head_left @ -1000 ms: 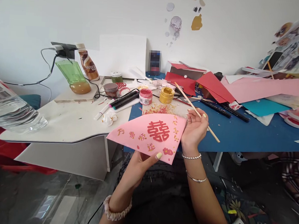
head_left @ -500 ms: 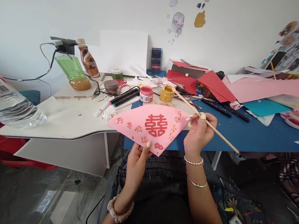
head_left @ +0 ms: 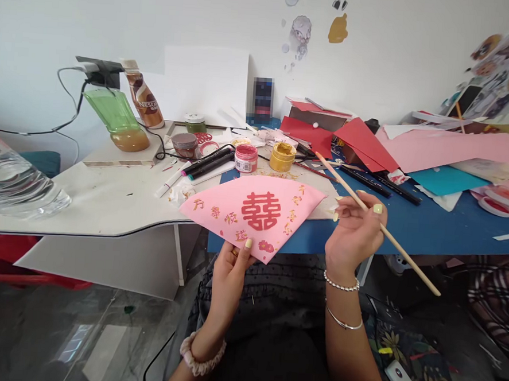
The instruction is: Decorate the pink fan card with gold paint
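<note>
My left hand (head_left: 231,275) grips the lower edge of a pink fan-shaped paper (head_left: 220,191), thumb on top. A red double-happiness character (head_left: 262,211), gold Chinese characters and a small red flower are on its face. Held between the fingers and thumb of my right hand (head_left: 357,234) is a thin wooden stick (head_left: 400,250), slanting from upper left to lower right; I cannot tell whether it has a brush tip. This hand is just right of the paper, apart from it. Beyond the paper stand open jars of red paint (head_left: 245,158) and yellow paint (head_left: 282,157).
Markers (head_left: 210,165) lie left of the jars, more pens (head_left: 365,181) to the right. Red paper (head_left: 365,142) and pink paper (head_left: 446,150) pile up at the back right. A coffee bottle (head_left: 143,97), a green container (head_left: 116,119) and a water bottle (head_left: 18,179) are at left.
My right hand has moved right and slightly down with the stick, off the paper's right corner. My left hand still holds the paper in nearly the same place.
</note>
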The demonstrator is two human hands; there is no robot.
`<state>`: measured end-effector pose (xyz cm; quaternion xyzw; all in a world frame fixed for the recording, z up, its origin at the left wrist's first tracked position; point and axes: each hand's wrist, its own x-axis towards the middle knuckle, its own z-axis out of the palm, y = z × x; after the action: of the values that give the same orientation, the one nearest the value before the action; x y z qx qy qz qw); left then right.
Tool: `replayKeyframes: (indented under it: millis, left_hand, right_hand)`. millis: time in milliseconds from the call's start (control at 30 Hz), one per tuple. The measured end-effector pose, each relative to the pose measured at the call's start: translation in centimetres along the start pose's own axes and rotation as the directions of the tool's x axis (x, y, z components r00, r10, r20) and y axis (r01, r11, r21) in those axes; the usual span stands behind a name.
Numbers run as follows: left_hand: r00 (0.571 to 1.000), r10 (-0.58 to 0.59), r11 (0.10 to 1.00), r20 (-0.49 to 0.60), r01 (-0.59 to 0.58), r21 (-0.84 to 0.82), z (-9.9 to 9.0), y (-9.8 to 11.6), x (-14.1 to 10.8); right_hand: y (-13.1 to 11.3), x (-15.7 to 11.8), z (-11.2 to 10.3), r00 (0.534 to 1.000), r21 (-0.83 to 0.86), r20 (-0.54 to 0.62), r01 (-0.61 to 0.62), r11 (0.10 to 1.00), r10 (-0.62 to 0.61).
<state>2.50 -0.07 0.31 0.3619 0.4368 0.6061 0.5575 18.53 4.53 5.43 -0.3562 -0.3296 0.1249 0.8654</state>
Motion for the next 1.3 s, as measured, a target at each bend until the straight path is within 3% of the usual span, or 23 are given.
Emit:
replayKeyframes:
  millis: [267,567,733,900,1067,1300]
  left_hand:
    - [0.998,0.052,0.998,-0.048,-0.051,0.037,-0.3,0.5,0.8]
    - [0.996,0.071,0.994,-0.054,-0.067,0.087,-0.2,0.5,1.0]
    - [0.993,0.107,0.990,-0.053,-0.101,0.098,-0.3,0.1,1.2]
    - [0.993,0.106,0.992,-0.054,-0.102,0.071,-0.2,0.0,1.1]
    - [0.992,0.115,0.990,-0.059,-0.109,0.091,-0.2,-0.1,1.0]
    - [0.990,0.130,0.988,-0.050,-0.126,0.091,-0.3,-0.4,1.1]
  right_hand:
    - [0.9,0.5,0.6,0.997,0.007,0.059,-0.055,0.998,0.055]
    - [2.2,0.7,0.4,0.961,0.120,0.096,-0.271,0.955,0.260]
    - [2.2,0.6,0.6,0.921,0.089,0.259,-0.322,0.943,0.290]
    - [2.3,-0.4,1.7,0.900,0.029,0.423,-0.133,0.991,0.108]
    - [2.7,-1.6,2.5,0.885,0.056,0.459,0.063,0.996,-0.082]
    - [3.5,-2.1,3.1,0.881,0.041,0.443,0.166,0.985,-0.167]
